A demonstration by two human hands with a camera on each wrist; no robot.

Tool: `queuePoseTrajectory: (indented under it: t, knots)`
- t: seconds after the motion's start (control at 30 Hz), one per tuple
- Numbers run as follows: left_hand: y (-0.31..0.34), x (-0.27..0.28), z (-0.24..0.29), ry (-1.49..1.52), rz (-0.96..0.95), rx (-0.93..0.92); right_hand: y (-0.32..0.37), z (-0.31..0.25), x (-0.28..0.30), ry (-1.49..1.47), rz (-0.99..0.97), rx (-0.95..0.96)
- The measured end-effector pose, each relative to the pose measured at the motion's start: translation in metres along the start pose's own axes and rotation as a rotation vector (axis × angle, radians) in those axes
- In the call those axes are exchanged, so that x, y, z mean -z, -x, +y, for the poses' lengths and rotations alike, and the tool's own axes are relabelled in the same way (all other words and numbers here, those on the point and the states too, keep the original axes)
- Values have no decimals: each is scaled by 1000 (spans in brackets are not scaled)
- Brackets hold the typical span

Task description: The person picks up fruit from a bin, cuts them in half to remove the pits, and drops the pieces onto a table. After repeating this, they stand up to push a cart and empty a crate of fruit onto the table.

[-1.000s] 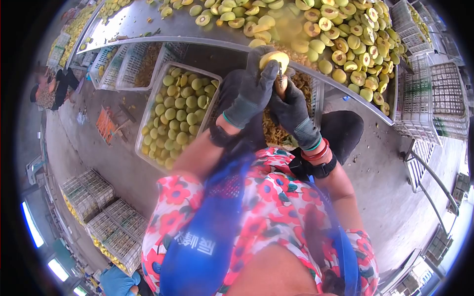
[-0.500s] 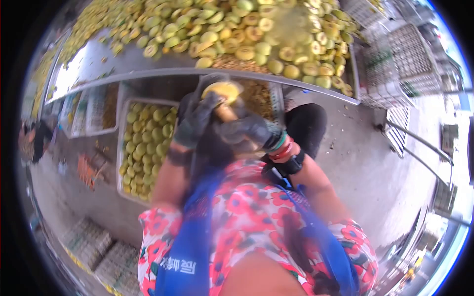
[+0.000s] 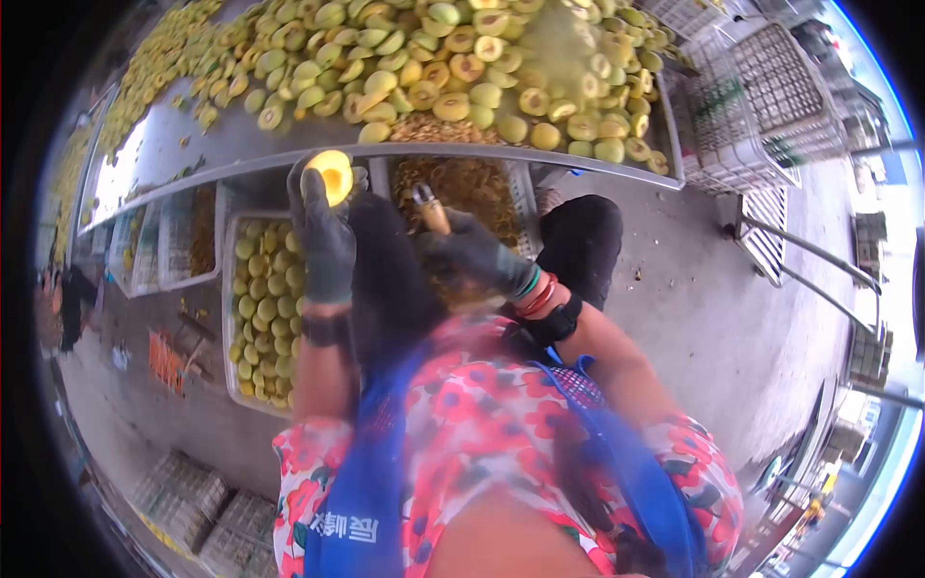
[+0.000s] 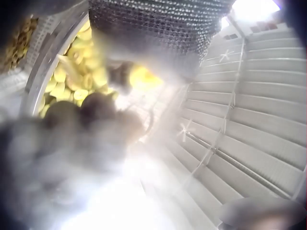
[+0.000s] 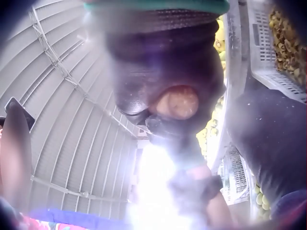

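In the head view the gloved left hand holds a yellow cut fruit near the metal table's front edge, its hollow side showing. The gloved right hand grips a wooden-handled tool, metal tip pointing up, apart from the fruit and over a crate of brown scraps. The right wrist view shows the round end of the wooden handle inside the curled right hand. Blur and glare hide most of the left wrist view; a bit of yellow fruit shows below the glove.
Halved green-yellow fruits are heaped on the metal table. A crate of whole fruits stands on the floor beside the person's left leg. Stacked white crates and a metal trolley are at the right. An orange stool lies left.
The hands have moved apart: the left with the fruit to the left, the right staying lower with the tool. The head view has shifted, and the fruit's hollow side is now visible.
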State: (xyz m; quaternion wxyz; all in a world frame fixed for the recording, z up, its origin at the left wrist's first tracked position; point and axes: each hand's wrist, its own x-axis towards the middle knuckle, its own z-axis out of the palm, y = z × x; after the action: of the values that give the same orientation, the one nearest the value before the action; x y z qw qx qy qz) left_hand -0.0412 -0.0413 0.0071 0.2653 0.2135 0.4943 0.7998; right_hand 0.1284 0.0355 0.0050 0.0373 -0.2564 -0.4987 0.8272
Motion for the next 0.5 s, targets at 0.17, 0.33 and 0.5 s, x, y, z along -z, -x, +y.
queuePoseTrajectory:
  t: [0.17,0.33,0.5]
  knots:
    - [5,97,11,-556,206,-293,-14,37,33,347,119,-126]
    - [40,249,-23,-1222,457,-326,-24,49,54,239,136,7]
    - [109,383,-73,-1273,969,197,-35,68,64,326,166,7]
